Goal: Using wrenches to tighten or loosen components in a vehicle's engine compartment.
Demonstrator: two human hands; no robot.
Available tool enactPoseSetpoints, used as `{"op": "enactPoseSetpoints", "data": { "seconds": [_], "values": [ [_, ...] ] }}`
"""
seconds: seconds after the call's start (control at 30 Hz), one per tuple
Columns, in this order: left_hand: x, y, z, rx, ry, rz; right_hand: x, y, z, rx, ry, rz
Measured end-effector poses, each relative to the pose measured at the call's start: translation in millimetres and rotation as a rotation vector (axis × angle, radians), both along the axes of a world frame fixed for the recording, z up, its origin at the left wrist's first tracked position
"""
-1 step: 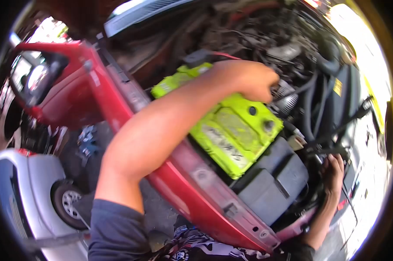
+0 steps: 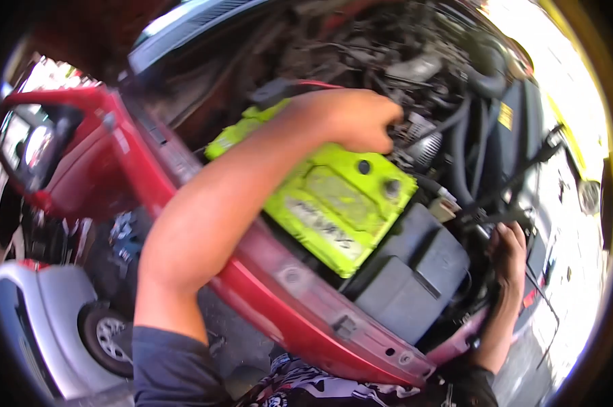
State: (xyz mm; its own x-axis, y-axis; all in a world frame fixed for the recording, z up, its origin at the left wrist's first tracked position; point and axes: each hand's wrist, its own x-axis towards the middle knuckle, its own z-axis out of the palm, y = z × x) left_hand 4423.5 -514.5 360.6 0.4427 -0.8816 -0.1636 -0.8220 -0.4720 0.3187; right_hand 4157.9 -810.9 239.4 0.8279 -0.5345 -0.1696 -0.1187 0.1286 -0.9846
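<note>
A bright yellow-green car battery (image 2: 333, 203) sits in the engine bay of a red car, with dark handwriting on its near side. My left arm crosses above it. My left hand (image 2: 367, 122) is closed at the battery's far edge, beside the engine parts; anything within its curled fingers is hidden. At the front of the bay, my right hand (image 2: 508, 251) has its fingers bent around dark parts near the front panel. What exactly it grips does not show. Between the hands lies a black plastic box (image 2: 415, 271), close to the battery's near right end.
The red fender (image 2: 252, 288) runs along my side of the bay. Hoses (image 2: 464, 152) and the engine (image 2: 415, 71) fill the far side. An open red door (image 2: 83, 159) stands at left, with a silver car (image 2: 55, 319) behind it. A thin cable (image 2: 547, 298) hangs at right.
My view has shifted, so the car and both arms appear further left. Both hands stay at about the same places on the car.
</note>
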Motion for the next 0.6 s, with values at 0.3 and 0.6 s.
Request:
{"op": "enactPoseSetpoints", "data": {
  "seconds": [0.3, 0.6],
  "values": [
    [-11.2, -15.4, 1.2, -0.045, 0.197, 0.104, -9.4, -7.0, 9.6, -0.014, -0.087, 0.107],
    [-8.7, -12.0, 3.2, -0.025, 0.174, 0.103, -72.6, 31.8, 72.8, -0.455, -0.109, -0.065]
  ]
}}
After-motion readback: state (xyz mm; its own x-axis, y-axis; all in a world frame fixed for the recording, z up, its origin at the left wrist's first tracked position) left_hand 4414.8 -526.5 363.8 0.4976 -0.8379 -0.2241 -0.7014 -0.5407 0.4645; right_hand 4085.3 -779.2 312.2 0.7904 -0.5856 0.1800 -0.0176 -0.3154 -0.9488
